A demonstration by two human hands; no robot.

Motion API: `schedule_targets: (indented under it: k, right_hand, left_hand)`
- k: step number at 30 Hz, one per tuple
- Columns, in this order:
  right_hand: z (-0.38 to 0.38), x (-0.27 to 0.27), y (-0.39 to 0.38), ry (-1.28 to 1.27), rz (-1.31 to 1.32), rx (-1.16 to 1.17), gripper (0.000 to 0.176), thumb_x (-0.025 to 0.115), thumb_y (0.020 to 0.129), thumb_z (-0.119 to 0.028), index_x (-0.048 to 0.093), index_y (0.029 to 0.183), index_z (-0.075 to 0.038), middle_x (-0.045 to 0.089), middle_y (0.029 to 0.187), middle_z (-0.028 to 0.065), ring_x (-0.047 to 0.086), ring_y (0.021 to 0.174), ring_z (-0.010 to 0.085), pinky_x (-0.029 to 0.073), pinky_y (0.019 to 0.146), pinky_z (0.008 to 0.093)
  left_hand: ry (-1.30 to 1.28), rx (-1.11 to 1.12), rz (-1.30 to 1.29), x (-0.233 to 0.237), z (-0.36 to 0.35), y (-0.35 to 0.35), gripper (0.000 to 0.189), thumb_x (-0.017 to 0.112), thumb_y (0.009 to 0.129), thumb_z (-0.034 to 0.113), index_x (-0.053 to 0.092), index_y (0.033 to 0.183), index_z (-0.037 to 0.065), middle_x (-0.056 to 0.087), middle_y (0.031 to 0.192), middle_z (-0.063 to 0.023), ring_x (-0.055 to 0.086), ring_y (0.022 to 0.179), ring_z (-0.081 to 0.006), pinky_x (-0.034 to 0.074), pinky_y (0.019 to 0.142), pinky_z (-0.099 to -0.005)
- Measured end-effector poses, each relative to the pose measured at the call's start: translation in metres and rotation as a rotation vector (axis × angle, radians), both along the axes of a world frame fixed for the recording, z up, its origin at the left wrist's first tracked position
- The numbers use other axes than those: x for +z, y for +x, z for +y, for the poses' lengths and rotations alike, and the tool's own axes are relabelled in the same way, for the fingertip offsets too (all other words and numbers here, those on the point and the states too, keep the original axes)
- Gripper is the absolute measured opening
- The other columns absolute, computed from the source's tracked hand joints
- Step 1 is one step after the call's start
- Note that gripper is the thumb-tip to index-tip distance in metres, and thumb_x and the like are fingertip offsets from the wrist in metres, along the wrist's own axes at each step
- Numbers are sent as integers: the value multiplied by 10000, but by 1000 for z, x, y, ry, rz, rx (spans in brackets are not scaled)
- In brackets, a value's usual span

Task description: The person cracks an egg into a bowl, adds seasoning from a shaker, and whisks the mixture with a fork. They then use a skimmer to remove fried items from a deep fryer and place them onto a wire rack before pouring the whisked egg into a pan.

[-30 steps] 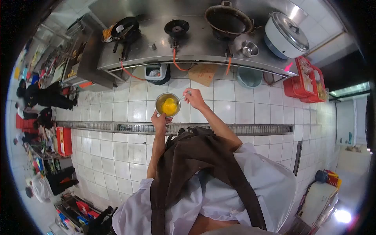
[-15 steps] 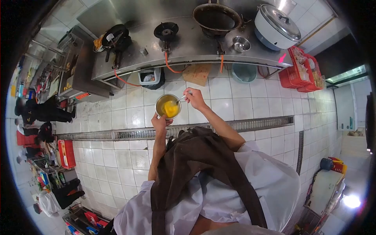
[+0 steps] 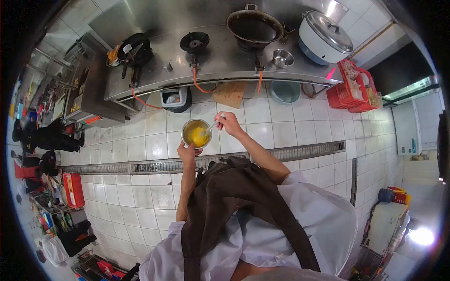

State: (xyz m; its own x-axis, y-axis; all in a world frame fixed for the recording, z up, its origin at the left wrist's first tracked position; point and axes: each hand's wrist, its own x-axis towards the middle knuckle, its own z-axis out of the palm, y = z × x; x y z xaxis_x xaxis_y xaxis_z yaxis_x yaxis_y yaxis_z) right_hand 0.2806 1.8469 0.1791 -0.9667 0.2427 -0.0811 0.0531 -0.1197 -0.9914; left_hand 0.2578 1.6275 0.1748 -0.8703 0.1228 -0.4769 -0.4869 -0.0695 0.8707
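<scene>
Body: a brown apron (image 3: 243, 196) over a white jacket (image 3: 323, 225) fills the near part of the view, both arms stretched forward.
Left hand: the left hand (image 3: 186, 152) is closed on the near edge of a round metal bowl (image 3: 184, 129) and holds it in the air above the white tiled floor (image 3: 154, 140).
Bowl contents: yellow liquid (image 3: 198, 136), pooled towards the near side.
Right hand: the right hand (image 3: 229, 124), just beside the bowl's right rim, grips a thin metal utensil (image 3: 214, 123) whose tip dips into the yellow liquid.
Floor: a long metal drain grate (image 3: 300, 151) runs across the tiles, below the hands.
Under the desk: a wooden board (image 3: 229, 93) leaning, a teal bucket (image 3: 286, 91) beside it, and red plastic crates (image 3: 349, 89) further right.
Desk: the long steel desk (image 3: 220, 56) carries a black gas burner (image 3: 194, 42), a dark round wok (image 3: 254, 25), a small steel bowl (image 3: 283, 58) and a large white pot with a metal lid (image 3: 325, 37).
</scene>
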Motion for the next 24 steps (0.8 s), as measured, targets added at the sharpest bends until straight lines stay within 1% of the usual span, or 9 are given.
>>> schedule_targets:
  k: [3, 7, 10, 12, 17, 19, 20, 22, 24]
  right_hand:
    - [3, -1, -2, 127, -101, 49, 181, 482, 886, -114, 593, 808, 6, 581, 633, 68, 551, 507, 97, 449, 450, 228]
    - [-4, 1, 3, 71, -55, -45, 179, 487, 887, -115, 597, 817, 8, 580, 632, 72, 558, 521, 101, 454, 458, 232]
    - [-3, 5, 2, 20, -124, 159, 182, 485, 887, -116, 598, 821, 12, 575, 627, 73, 559, 531, 103, 456, 467, 234]
    - [-9, 6, -1, 149, -35, 6, 194, 488, 885, -127, 597, 814, 16, 571, 625, 67, 558, 536, 107, 461, 474, 241]
    - [-13, -3, -3, 133, -78, 35, 209, 512, 885, -163, 607, 807, 6, 574, 635, 54, 546, 539, 101, 463, 486, 246]
    - [-13, -11, -7, 155, -80, 38, 207, 519, 892, -178, 611, 823, -6, 580, 655, 48, 546, 554, 96, 456, 493, 238]
    - [-9, -15, -13, 135, -110, 108, 200, 515, 900, -180, 612, 840, -15, 582, 669, 46, 548, 565, 94, 448, 496, 228]
    - [-18, -13, -19, -22, 20, -45, 188, 536, 888, -169, 615, 859, 0, 601, 741, 56, 558, 584, 105, 453, 501, 232]
    - [-22, -1, -24, 177, -67, 60, 206, 512, 895, -157, 610, 863, 22, 604, 739, 72, 555, 562, 114, 463, 518, 241]
  left_hand:
    - [5, 33, 10, 3, 1, 0, 458, 484, 764, -92, 437, 1217, -37, 619, 783, -210, 640, 523, -283, 560, 428, -318]
    - [40, 1, 16, 14, -2, 0, 410, 479, 776, -69, 456, 1185, -52, 624, 780, -198, 642, 528, -261, 565, 444, -325]
    - [-49, 22, -24, 13, -5, -1, 414, 477, 778, -65, 451, 1191, -54, 623, 759, -202, 643, 528, -259, 556, 440, -322]
    - [-26, 35, -32, 14, -7, -5, 436, 475, 781, -75, 439, 1214, -44, 622, 771, -205, 641, 526, -269, 561, 442, -326]
    - [26, 25, -34, 2, -17, -9, 477, 491, 784, -74, 416, 1253, -31, 622, 785, -208, 638, 519, -277, 566, 444, -332]
    - [-37, 13, -9, -4, -21, -12, 417, 546, 771, -15, 450, 1172, -72, 622, 737, -198, 641, 525, -249, 561, 446, -327]
    - [-12, 45, -47, -7, -22, -17, 483, 554, 759, -39, 416, 1220, -74, 622, 761, -202, 640, 521, -265, 562, 440, -333]
    - [23, 119, -64, 1, -24, -15, 570, 562, 742, -69, 374, 1280, -78, 625, 783, -203, 637, 512, -282, 559, 424, -338]
    - [22, 151, -49, 9, -29, -15, 601, 554, 731, -77, 378, 1305, -47, 629, 786, -198, 636, 502, -283, 552, 409, -337]
